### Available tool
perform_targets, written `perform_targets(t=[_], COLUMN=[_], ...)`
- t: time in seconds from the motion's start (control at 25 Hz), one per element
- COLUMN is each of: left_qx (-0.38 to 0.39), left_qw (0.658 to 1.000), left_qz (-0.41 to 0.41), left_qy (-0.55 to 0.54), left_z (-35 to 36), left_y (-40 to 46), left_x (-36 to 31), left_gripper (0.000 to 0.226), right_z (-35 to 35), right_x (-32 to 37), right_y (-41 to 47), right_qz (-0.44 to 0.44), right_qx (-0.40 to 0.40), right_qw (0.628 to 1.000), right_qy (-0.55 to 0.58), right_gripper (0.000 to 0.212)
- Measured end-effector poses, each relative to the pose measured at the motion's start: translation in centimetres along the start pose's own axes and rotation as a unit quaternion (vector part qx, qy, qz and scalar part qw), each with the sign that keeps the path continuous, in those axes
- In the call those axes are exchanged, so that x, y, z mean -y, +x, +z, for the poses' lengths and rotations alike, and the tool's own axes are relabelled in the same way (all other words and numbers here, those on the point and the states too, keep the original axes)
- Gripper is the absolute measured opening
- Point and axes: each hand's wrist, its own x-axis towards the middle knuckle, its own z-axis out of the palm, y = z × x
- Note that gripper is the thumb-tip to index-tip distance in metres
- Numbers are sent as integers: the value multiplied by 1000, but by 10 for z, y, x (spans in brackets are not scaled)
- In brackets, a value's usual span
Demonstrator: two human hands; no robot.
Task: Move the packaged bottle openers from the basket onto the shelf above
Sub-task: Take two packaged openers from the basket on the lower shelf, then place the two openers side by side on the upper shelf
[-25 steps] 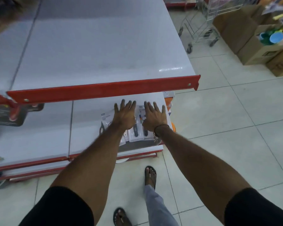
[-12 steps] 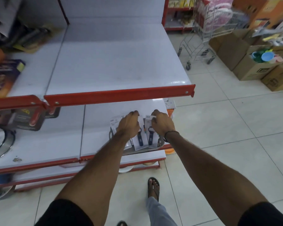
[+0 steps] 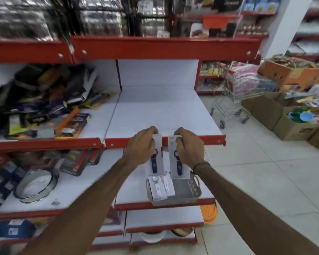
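Note:
My left hand (image 3: pixel 140 147) grips the top of a white card pack with a dark blue bottle opener (image 3: pixel 153 163). My right hand (image 3: pixel 189 147) grips a second such pack (image 3: pixel 177 162). Both packs hang upright in front of the red lip of the white shelf (image 3: pixel 158 115), above a grey basket (image 3: pixel 191 194) that stands on the shelf below. More white packs (image 3: pixel 159 187) lie in the basket's left half; its right half shows bare floor.
Left of the white shelf lies a heap of packaged kitchen tools (image 3: pixel 50 111). A round sieve (image 3: pixel 35 184) sits on the lower shelf at left. A shopping trolley (image 3: pixel 236 100) and cardboard boxes (image 3: pixel 291 122) stand on the tiled floor at right.
Both hands closed on packs in the basket and lifted them up to the level of the upper shelf's red lip. The view tilted upward.

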Motion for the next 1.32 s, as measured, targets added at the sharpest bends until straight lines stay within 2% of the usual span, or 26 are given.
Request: perform_targets(t=[0.12, 0.24, 0.44, 0.6, 0.76, 1.12, 1.24, 1.32], left_qx=[-55, -73, -85, -47, 9, 24, 67, 87], left_qw=[998, 997, 991, 990, 987, 984, 974, 967], left_qz=[2, -7, -10, -36, -56, -55, -87, -107], left_qy=[4, 33, 101, 131, 149, 169, 198, 215], left_z=[-49, -77, -72, -43, -13, -16, -18, -21], left_y=[43, 84, 139, 164, 165, 148, 140, 129], left_x=[9, 20, 57, 73, 84, 90, 94, 93], left_gripper=[23, 24, 25, 22, 21, 29, 49, 66], right_z=[-10, -12, 16, 50, 83, 96, 91, 83], right_x=[32, 51, 44, 26, 18, 22, 24, 23], right_y=[61, 115, 173, 189, 183, 178, 175, 170], right_qz=[5, 32, 77, 124, 128, 95, 75, 61], right_qx=[0, 26, 72, 131, 191, 196, 251, 253], right_qw=[999, 998, 992, 981, 970, 976, 963, 959], right_qy=[32, 55, 73, 68, 77, -2, -63, -114], right_gripper=[14, 16, 21, 23, 26, 29, 42, 50])
